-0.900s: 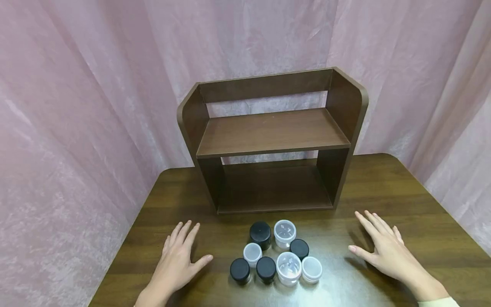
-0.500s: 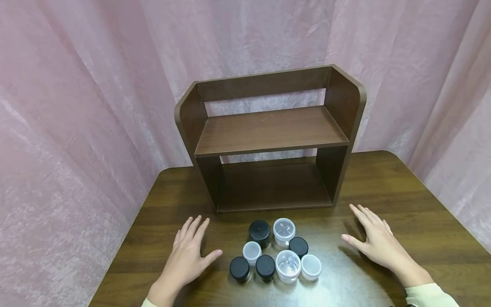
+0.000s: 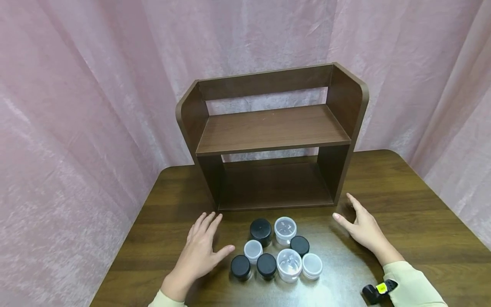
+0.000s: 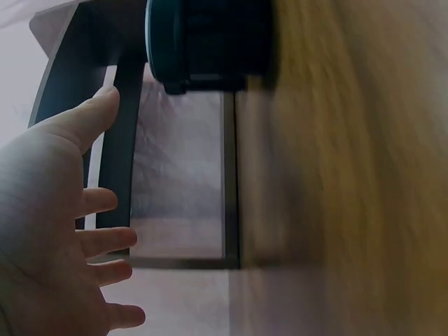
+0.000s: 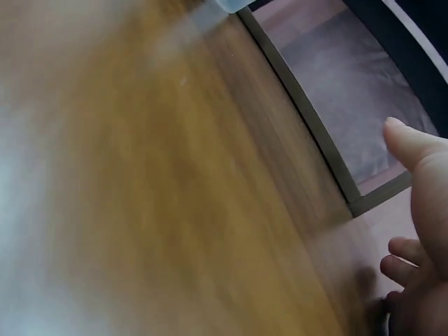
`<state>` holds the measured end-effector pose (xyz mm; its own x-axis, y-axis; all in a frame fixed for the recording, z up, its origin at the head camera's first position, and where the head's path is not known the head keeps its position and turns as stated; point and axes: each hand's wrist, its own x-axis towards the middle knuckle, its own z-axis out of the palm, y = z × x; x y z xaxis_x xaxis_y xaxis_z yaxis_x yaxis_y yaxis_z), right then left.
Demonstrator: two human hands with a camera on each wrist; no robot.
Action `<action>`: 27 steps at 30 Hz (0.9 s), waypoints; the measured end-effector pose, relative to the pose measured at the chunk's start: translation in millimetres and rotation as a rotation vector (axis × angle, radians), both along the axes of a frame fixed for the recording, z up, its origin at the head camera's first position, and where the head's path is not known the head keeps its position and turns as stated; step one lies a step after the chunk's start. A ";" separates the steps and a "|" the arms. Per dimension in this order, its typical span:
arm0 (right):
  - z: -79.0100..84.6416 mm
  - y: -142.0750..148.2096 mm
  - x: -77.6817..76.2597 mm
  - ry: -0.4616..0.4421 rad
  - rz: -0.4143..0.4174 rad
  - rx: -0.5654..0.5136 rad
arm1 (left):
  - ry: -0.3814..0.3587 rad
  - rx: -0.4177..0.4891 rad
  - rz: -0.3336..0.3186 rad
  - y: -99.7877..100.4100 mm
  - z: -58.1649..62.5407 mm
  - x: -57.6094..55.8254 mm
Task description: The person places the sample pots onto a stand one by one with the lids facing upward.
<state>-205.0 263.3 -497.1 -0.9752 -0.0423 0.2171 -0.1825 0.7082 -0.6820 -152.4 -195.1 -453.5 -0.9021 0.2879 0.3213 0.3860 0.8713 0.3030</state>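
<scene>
Several small jars stand grouped on the table in front of a brown two-tier shelf (image 3: pixel 273 128). Some wear black lids, like the front-left jar (image 3: pixel 241 267) and the back jar (image 3: pixel 261 231); others are clear with translucent lids, such as the large front jar (image 3: pixel 289 265) and the back-right one (image 3: pixel 285 230). My left hand (image 3: pixel 203 251) is left of the group, fingers spread, thumb pointing at the front-left jar. My right hand (image 3: pixel 364 226) reaches toward the shelf's lower right corner, thumb apart from the fingers. Both hands hold nothing. A dark-lidded jar (image 4: pixel 210 42) looms close in the left wrist view.
The shelf stands on a wooden table (image 3: pixel 414 213) with rounded back corners. Pink curtains (image 3: pixel 245 38) hang behind and on both sides. A black wrist device (image 3: pixel 379 291) with a yellow label sits by the right sleeve.
My left hand has moved right, closer to the jars. My right hand has moved left and forward, toward the shelf's corner. The jars and shelf stay in place.
</scene>
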 end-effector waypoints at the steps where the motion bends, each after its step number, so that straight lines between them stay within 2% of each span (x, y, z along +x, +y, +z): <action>1: 0.2 -1.4 -2.3 -0.009 -0.016 -0.031 | 0.003 0.008 -0.010 3.0 0.5 -0.7; 7: -0.6 -10.7 -16.2 -0.040 -0.084 -0.171 | -0.002 0.070 -0.086 22.2 5.7 -5.2; 12: -4.4 -16.7 -23.9 -0.054 -0.135 -0.182 | -0.049 0.091 -0.149 41.1 10.8 -10.2; 16: -5.8 -18.1 -27.7 -0.020 -0.208 -0.176 | -0.115 0.078 -0.180 58.5 14.0 -15.4; 22: -8.5 -18.7 -31.3 0.021 -0.244 -0.212 | -0.233 0.026 -0.167 79.4 15.9 -23.8; 27: -13.5 -20.8 -35.0 0.062 -0.267 -0.238 | -0.280 0.010 -0.133 87.1 16.6 -28.5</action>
